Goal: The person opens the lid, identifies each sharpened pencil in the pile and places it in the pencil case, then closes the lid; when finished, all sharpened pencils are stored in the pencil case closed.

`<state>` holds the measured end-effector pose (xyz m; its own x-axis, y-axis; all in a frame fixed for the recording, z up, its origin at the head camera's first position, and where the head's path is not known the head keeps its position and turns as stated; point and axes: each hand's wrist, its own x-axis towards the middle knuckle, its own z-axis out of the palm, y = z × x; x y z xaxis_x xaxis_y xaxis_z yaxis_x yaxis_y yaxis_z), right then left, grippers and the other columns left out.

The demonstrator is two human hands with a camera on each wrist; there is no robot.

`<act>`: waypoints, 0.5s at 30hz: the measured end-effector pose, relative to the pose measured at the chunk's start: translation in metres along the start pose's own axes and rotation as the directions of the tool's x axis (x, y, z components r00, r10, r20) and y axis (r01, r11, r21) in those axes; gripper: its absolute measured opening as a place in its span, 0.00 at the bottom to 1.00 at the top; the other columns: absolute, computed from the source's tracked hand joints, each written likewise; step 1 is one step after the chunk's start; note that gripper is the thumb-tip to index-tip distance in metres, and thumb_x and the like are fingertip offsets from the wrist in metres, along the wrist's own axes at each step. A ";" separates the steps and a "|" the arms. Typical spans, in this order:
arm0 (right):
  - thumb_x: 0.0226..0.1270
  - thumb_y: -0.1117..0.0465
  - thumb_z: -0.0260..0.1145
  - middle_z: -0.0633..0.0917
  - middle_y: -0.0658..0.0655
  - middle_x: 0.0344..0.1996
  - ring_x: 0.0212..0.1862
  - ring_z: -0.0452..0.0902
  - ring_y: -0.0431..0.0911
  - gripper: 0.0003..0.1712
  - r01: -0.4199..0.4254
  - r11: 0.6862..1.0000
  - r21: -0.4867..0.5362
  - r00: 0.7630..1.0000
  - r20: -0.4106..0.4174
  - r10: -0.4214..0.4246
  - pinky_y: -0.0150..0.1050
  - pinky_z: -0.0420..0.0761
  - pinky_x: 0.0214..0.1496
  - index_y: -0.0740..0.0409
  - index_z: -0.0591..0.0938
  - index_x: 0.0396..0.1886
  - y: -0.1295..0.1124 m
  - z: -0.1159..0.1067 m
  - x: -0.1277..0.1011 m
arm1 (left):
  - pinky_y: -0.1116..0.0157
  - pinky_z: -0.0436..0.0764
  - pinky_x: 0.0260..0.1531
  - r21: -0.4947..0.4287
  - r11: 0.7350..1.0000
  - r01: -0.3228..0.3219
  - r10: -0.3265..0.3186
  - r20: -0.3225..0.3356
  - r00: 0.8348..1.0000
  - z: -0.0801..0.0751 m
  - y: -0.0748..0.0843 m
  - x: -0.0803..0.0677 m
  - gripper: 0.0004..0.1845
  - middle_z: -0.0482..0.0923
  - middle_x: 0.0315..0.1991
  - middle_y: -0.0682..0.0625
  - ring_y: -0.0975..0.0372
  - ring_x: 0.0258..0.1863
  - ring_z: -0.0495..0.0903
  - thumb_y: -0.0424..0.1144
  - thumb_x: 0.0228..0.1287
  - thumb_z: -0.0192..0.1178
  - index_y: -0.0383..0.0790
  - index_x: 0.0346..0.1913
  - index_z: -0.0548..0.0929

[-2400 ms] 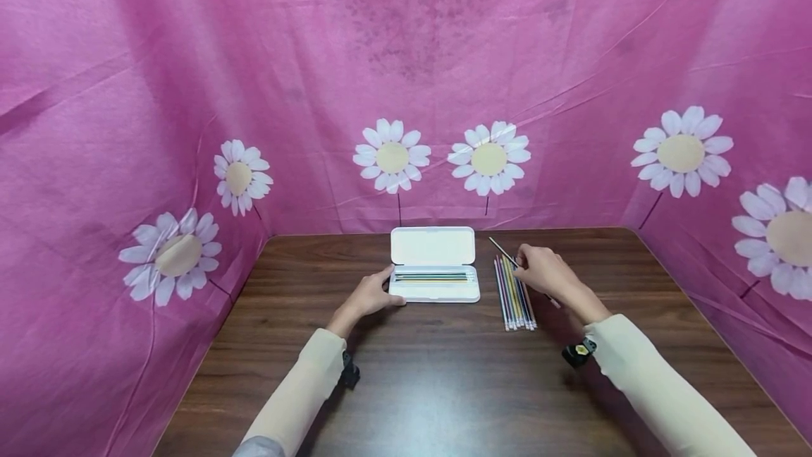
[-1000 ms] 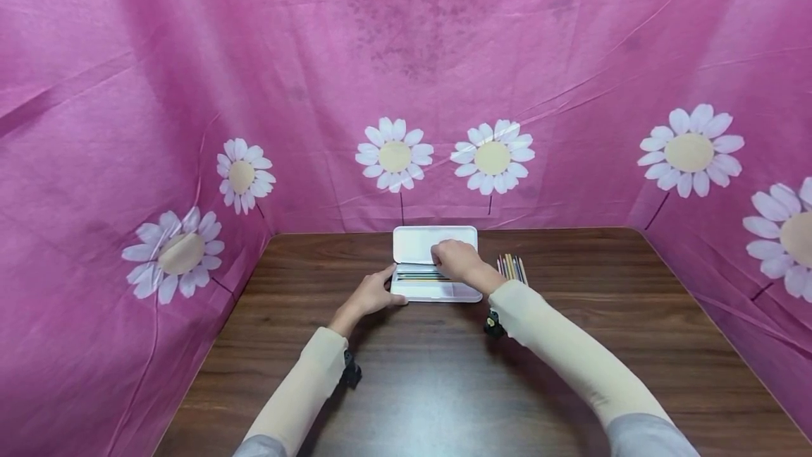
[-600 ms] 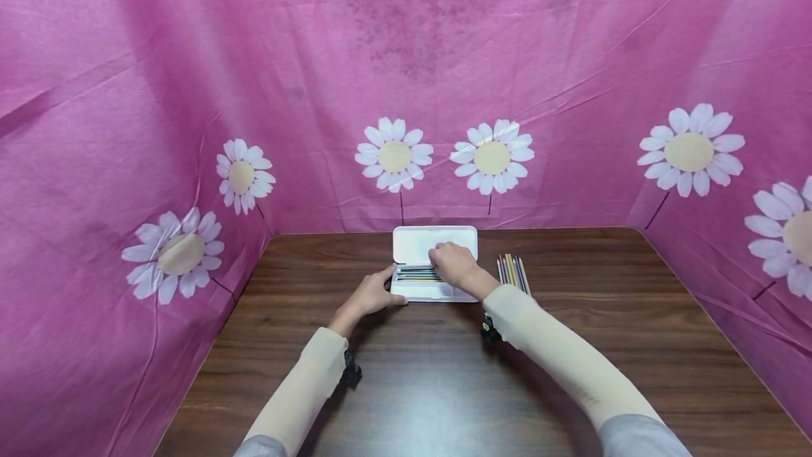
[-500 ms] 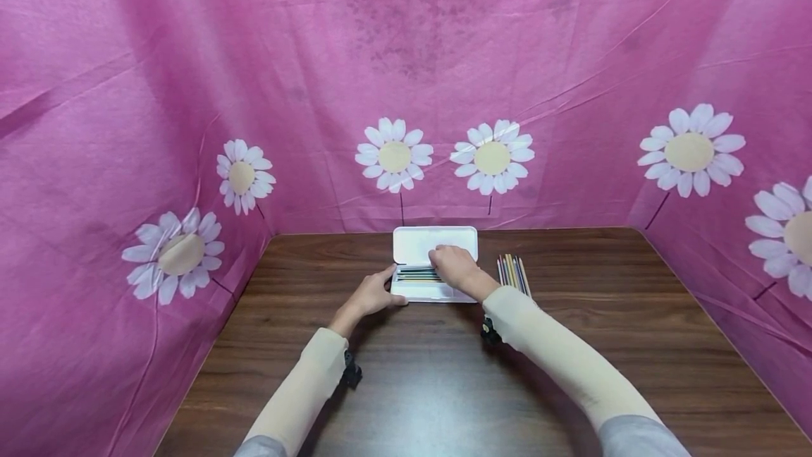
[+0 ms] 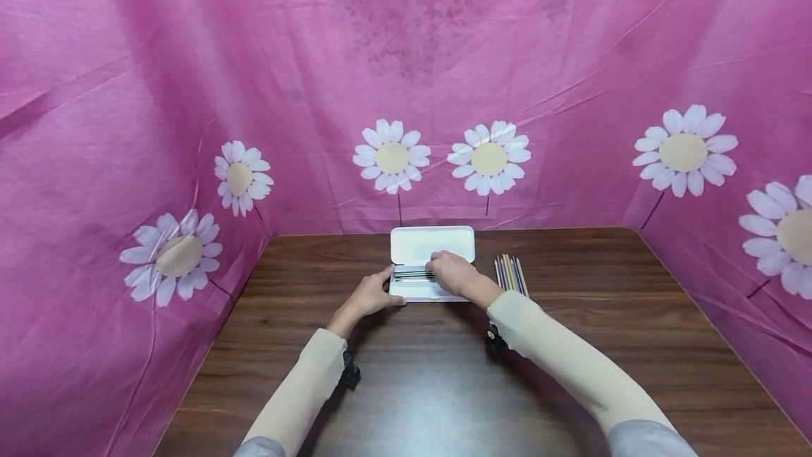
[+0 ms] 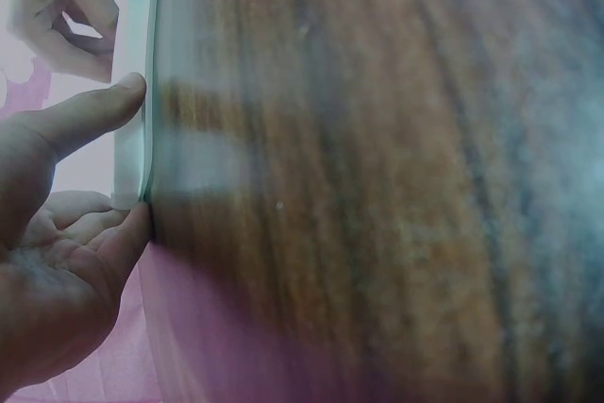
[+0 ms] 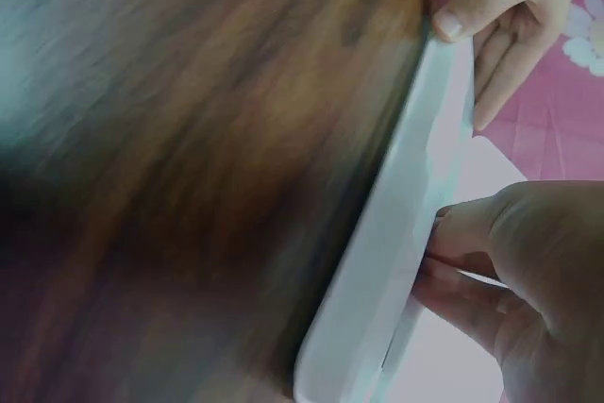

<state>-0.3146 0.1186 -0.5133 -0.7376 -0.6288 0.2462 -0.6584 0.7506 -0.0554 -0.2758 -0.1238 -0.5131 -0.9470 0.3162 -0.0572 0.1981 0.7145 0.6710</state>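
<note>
While the left hand (image 5: 371,295) steadies the case's left end, the right hand (image 5: 455,272) reaches into the open pencil case (image 5: 415,290).

The white case lies on the counter (image 5: 444,379) just ahead of both hands, its long axis running left to right between them, its lid (image 5: 419,244) folded back on the far side. The left hand's fingers are relaxed, thumb and fingertips touching the case's edge. The right hand's fingers curl down into the tray over a few pencils (image 5: 412,274) that lie lengthwise; whether they pinch one I cannot tell. Just right of the right hand, a loose bundle of pencils (image 5: 510,274) lies on the counter, pointing away, nearest that hand.
</note>
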 end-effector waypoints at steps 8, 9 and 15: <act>0.66 0.69 0.71 0.86 0.54 0.33 0.39 0.84 0.52 0.05 -0.055 0.998 0.006 0.998 0.027 0.054 0.47 0.87 0.42 0.55 0.91 0.35 -0.003 -0.015 -0.009 | 0.48 0.70 0.78 -0.006 1.000 0.014 -0.014 0.004 1.000 -0.001 0.000 -0.001 0.52 0.70 0.77 0.34 0.45 0.77 0.70 0.46 0.59 0.79 0.37 0.83 0.64; 0.66 0.68 0.72 0.86 0.54 0.33 0.38 0.83 0.51 0.05 -0.066 0.998 0.003 0.997 0.033 0.066 0.47 0.87 0.42 0.55 0.90 0.34 -0.003 -0.016 -0.010 | 0.48 0.69 0.78 -0.008 1.000 0.017 -0.017 0.007 1.000 -0.001 0.001 -0.001 0.52 0.70 0.78 0.35 0.45 0.78 0.70 0.46 0.59 0.79 0.37 0.83 0.64; 0.65 0.66 0.72 0.84 0.55 0.31 0.36 0.82 0.51 0.03 -0.135 0.991 0.005 0.988 0.080 0.135 0.49 0.86 0.42 0.58 0.89 0.31 -0.002 -0.024 -0.014 | 0.48 0.69 0.78 -0.006 1.000 0.025 -0.025 0.018 1.000 -0.001 0.002 0.000 0.52 0.68 0.78 0.35 0.46 0.79 0.68 0.47 0.60 0.79 0.37 0.83 0.63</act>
<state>-0.2993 0.1315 -0.4934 -0.8291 -0.5363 0.1579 -0.5532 0.8279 -0.0926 -0.2756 -0.1230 -0.5111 -0.9469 0.3095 -0.0869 0.1730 0.7184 0.6738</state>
